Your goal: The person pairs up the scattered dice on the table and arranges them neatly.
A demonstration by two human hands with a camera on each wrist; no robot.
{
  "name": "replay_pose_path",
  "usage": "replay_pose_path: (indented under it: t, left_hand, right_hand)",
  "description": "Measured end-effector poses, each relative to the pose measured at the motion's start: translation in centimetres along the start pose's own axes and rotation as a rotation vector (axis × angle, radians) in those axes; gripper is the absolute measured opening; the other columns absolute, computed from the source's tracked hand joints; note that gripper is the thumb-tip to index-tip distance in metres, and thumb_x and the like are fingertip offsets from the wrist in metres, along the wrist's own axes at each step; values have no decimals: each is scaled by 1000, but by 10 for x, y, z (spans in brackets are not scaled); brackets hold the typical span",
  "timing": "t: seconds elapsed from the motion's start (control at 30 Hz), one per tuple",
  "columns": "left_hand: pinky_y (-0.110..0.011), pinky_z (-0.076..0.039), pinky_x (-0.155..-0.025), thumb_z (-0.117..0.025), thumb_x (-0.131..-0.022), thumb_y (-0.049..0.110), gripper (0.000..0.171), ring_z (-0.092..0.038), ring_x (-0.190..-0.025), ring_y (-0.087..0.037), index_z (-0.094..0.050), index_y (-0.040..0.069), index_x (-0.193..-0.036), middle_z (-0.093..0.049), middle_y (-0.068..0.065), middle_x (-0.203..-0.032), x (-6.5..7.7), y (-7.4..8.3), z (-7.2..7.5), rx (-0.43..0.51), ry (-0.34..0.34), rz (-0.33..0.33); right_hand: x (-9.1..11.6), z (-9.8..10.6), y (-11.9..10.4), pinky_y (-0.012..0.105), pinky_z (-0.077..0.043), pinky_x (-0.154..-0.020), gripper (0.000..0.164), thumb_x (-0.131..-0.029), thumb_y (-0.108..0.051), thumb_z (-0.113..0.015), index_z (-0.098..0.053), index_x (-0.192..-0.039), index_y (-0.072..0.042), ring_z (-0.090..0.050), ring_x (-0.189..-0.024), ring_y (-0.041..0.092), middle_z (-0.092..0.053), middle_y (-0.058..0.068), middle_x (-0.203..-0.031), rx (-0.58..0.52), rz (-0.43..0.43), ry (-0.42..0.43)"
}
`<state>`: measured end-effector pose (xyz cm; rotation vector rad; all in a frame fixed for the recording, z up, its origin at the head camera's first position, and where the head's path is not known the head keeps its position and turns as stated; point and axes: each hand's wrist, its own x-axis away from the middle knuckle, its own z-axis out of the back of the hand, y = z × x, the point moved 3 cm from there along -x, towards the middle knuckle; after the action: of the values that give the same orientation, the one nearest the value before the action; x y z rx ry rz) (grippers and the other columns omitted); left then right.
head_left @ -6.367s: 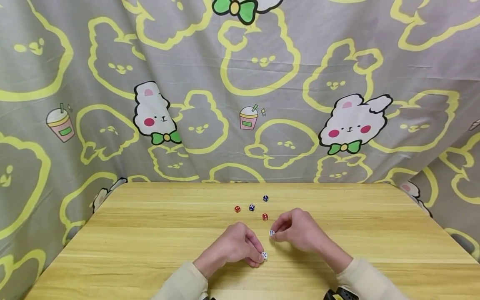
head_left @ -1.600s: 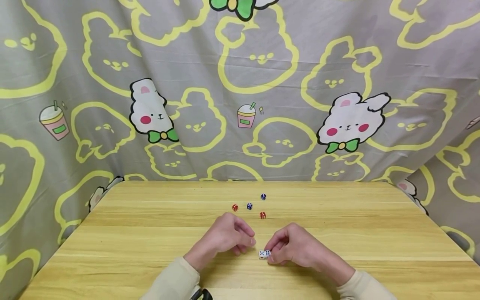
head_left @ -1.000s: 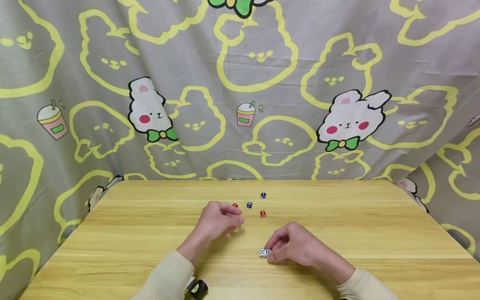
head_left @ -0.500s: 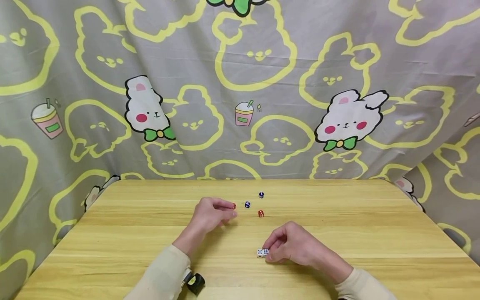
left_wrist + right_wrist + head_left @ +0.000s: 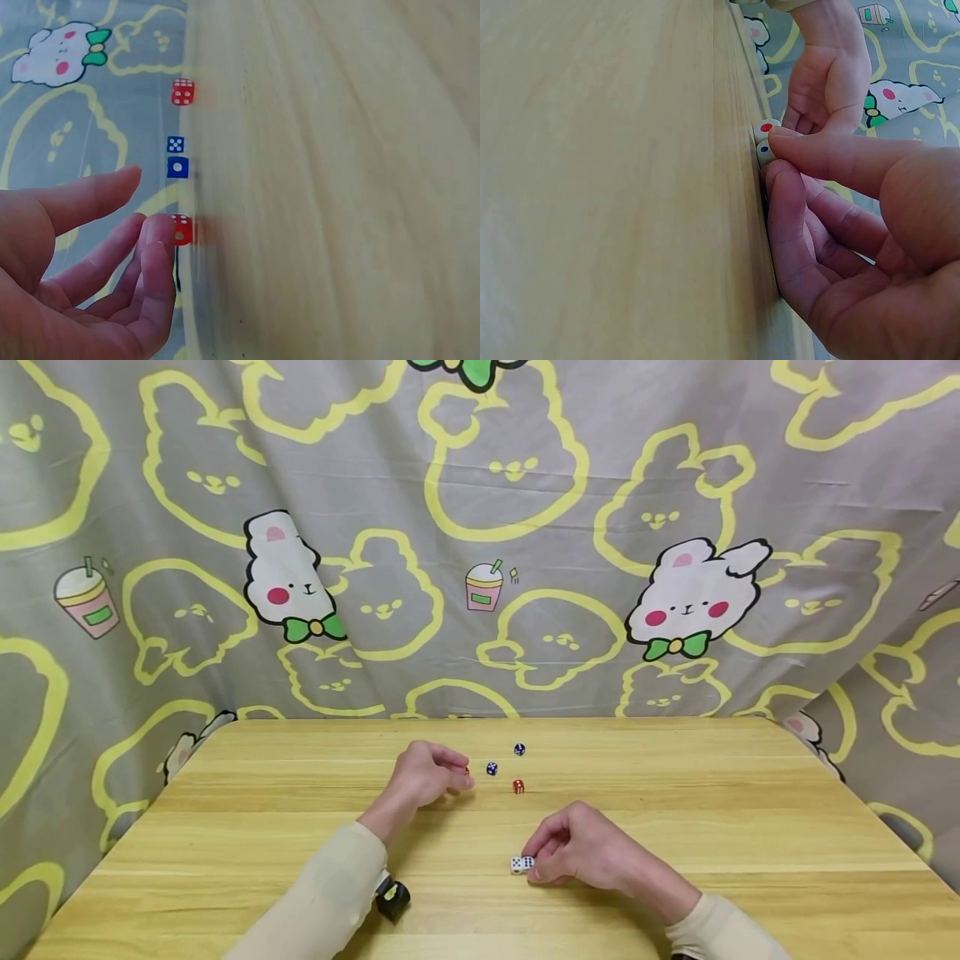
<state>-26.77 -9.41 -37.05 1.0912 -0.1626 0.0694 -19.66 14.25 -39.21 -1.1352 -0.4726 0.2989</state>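
My left hand [image 5: 423, 774] reaches to the far left red die [image 5: 183, 230], thumb and fingers spread apart. In the head view the fingers hide most of that die. Lower on the table, my right hand [image 5: 588, 850] pinches a white die [image 5: 529, 862] between thumb and fingertips. This die sits side by side with a second white die [image 5: 516, 865], both on the wood. Another red die [image 5: 518, 787] lies between the two hands. Two blue dice show beyond it, a nearer blue die [image 5: 492, 768] and a farther blue die [image 5: 519, 749].
The wooden table [image 5: 652, 768] spreads under both hands. A grey curtain [image 5: 555, 668] printed with yellow outlines and white rabbits hangs along its far edge. A black device [image 5: 392, 900] is strapped at the left wrist, beside the cream sleeve [image 5: 322, 893].
The right hand brought its white die against the other white die, which the left hand had held. The left hand let go and moved away to the far left red die; the right hand stays.
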Motion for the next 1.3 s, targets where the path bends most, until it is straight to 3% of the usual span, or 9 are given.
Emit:
replay_pose_path:
  t: [0.23, 0.6, 1.0, 1.3]
  left_hand:
    - [-23, -49, -62, -89, -82, 5, 26, -74, -73, -12, -80, 5, -106, -80, -4, -92, -3, -1, 0, -21, 8, 0]
    - [-22, -48, -65, -91, -80, 6, 28, -72, -78, -15, -80, 7, -106, -81, -6, -97, -11, -4, 7, -48, 68, 39]
    - [-23, -46, -69, -94, -75, 5, 21, -65, -91, -19, -82, 7, -93, -78, -8, -99, -21, -5, 4, -132, 75, 33]
    - [-22, -46, -69, -93, -77, 4, 16, -65, -90, -19, -81, 6, -87, -80, -8, -93, -21, -4, 3, -144, 79, 16]
  right_hand:
    - [-1, 0, 1, 23, -55, -61, 16, -80, 0, -87, -80, -94, -3, -64, -71, 13, -74, 4, -79, 4, -3, 2]
    - [-1, 0, 0, 22, -54, -60, 15, -80, 0, -87, -80, -94, -2, -64, -70, 12, -74, 4, -79, 3, 6, -3]
    - [-1, 0, -1, 21, -52, -59, 16, -80, 0, -88, -80, -93, -3, -63, -69, 11, -74, 3, -78, 5, 10, 4]
    - [-1, 1, 0, 21, -52, -59, 16, -80, -1, -88, -80, -93, -3, -63, -69, 12, -74, 3, -79, 11, 7, 8]
